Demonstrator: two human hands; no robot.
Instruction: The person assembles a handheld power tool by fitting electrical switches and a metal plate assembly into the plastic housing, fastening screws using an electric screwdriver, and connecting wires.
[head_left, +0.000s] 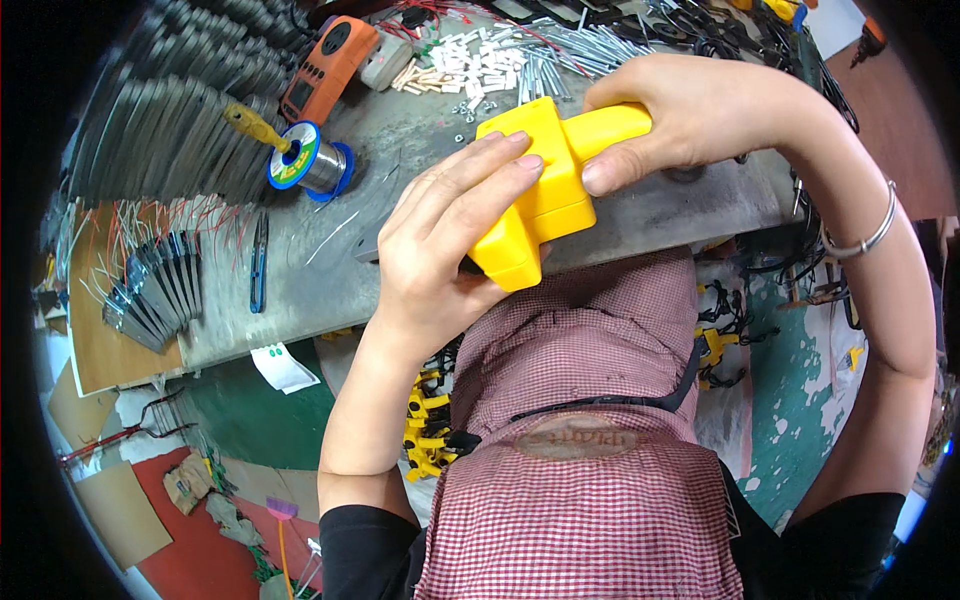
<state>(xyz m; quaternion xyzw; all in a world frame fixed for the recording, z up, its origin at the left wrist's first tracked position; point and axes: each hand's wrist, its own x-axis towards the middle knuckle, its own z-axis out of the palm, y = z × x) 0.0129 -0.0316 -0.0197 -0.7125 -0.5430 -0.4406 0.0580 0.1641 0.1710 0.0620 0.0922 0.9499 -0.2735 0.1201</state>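
Observation:
Both of my hands hold a yellow plastic tool housing (545,190) above the front edge of the workbench (225,325). My left hand (430,230) wraps its blocky body, with the fingertips resting on the upper face and the thumb side underneath. On the other side, my right hand (690,115) grips the rounded handle part, its thumb pressed near the joint with the body. The housing is tilted, its handle pointing up and right. My palms and the underside of the housing are hidden.
Left on the bench are a solder spool (325,168), a slim blue-black hand tool (259,262), dark plates with wires (160,290) and stacked metal plates (150,150). Farther back lie an orange device (330,65), white tubes (480,62) and long screws (545,78). Yellow parts (428,440) hang below.

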